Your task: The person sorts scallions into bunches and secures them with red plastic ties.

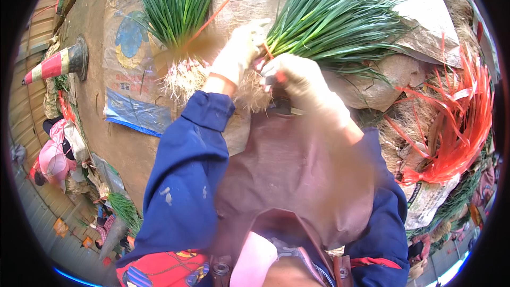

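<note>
Both my hands wear pale gloves and meet at the base of a bundle of scallions (334, 21), whose long green leaves fan out to the upper right. My left hand (239, 53) is closed round the left side of the bundle's base, above its tangled pale roots (255, 93). My right hand (300, 74) pinches at the other side, with a bit of red plastic strip (280, 77) at its fingertips. More red strip (268, 50) shows against the stems between my hands. To the left lies another scallion bundle (178, 8) with a red strip across it.
At the right, a heap of loose red plastic strips (457, 127) lies over sacking. A printed plastic sack (130, 48) is spread at the left, beyond it a red-and-yellow traffic cone (56, 65) on its side. A person in pink (56, 154) is at the far left.
</note>
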Demonstrator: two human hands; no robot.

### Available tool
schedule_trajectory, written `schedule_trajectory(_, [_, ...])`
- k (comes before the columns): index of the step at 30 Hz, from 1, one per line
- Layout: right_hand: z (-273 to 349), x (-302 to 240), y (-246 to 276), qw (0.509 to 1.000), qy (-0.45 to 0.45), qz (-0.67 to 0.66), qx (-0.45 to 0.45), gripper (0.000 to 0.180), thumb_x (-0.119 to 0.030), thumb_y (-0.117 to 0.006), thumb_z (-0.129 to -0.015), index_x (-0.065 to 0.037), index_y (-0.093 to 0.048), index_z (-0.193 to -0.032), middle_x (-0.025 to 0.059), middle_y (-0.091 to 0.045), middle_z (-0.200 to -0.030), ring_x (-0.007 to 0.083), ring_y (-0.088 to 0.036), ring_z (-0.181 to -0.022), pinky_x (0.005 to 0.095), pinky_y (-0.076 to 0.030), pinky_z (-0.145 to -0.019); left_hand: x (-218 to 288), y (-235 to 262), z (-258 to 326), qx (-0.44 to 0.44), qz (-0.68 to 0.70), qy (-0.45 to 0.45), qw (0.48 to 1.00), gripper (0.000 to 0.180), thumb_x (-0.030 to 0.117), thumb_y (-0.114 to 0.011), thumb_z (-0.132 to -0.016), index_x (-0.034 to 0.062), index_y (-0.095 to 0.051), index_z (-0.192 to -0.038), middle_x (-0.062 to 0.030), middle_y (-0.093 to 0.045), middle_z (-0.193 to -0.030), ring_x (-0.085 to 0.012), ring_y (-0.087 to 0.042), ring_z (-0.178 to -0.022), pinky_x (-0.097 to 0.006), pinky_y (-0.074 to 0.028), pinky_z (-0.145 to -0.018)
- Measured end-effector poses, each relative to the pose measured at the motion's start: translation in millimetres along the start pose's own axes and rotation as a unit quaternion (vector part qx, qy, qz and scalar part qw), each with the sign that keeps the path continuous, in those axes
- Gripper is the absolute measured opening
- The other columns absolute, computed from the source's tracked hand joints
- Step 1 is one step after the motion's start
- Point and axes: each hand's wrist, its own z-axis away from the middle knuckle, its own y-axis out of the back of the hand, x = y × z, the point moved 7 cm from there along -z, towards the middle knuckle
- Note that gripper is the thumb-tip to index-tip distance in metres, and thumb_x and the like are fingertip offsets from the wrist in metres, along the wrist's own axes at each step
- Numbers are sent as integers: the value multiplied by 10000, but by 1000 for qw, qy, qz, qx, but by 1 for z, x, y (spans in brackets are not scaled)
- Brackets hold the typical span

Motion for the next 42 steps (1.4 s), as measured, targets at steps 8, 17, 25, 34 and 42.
schedule_trajectory(8, [2, 69, 25, 911, -215, -300, 185, 314, -247, -491, -1039, 12, -667, -1054, 63, -715, -923, 148, -676, -804, 278, -531, -801, -9, -36, 10, -53, 262, 59, 962, 283, 100, -606, -910, 22, -574, -1180, -40, -646, -873, -124, -592, -713, -272, -515, -647])
schedule_trajectory(17, [14, 59, 25, 906, -224, -283, 221, 418, -339, -479, -1034, -42, -601, -766, 46, -579, -638, 139, -515, -562, 267, -413, -565, -26, -51, 76, -30, 185, 90, 978, 356, 46, -538, -937, 27, -562, -1292, -28, -649, -909, -43, -537, -582, -202, -461, -501])
schedule_trajectory(25, [15, 60, 41, 886, -239, -318, 237, 360, -325, -526, -1016, -51, -672, -834, 9, -634, -713, 75, -521, -614, 219, -422, -585, -29, -49, 65, -38, 36, -4, 999, 229, 98, -566, -960, 23, -634, -1165, 7, -629, -801, -47, -488, -516, -204, -416, -457])
schedule_trajectory(34, [8, -86, 94, 923, 26, 85, 375, 339, -181, -675, -935, -44, -603, -1237, 46, -705, -876, 34, -566, -612, 184, -495, -589, -33, -50, 71, -23, -30, 39, 999, 239, 62, -546, -956, 43, -654, -1169, -11, -605, -770, -55, -485, -514, -217, -427, -484])
schedule_trajectory(42, [7, 69, -9, 910, -346, -203, 109, 221, -203, -597, -973, -21, -631, -1096, 21, -675, -791, 41, -530, -513, 176, -424, -478, -17, -72, 73, -22, 258, 41, 965, 140, 116, -465, -1011, 97, -550, -901, 15, -530, -678, -73, -465, -492, -233, -402, -436])
